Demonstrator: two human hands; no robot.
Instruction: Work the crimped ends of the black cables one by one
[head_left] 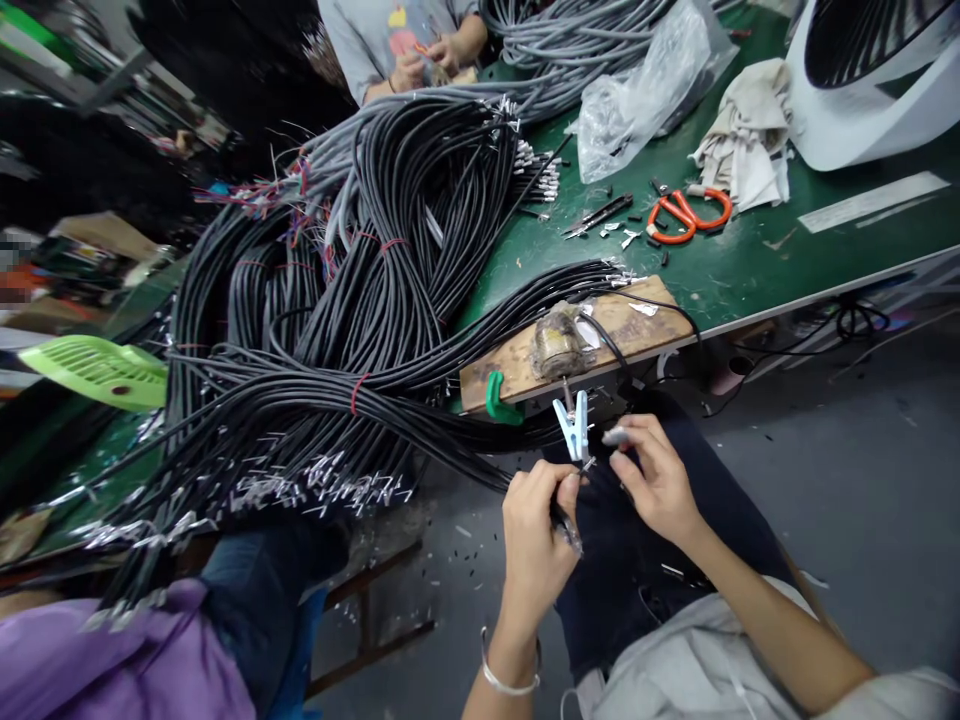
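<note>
Your left hand (534, 520) is curled closed, forearm below it; your right hand (658, 480), near it, has thumb and fingers bent.

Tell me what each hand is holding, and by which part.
The left hand pinches a black cable near its silvery end. The right hand has a grey piece at its fingertips; whether held or worn, I can't tell.

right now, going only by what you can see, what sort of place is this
Probably a small cable workshop: thick bundles of black cables with silvery ends lie heaped across a green worktable, and orange-handled scissors lie there among small scraps.
</note>
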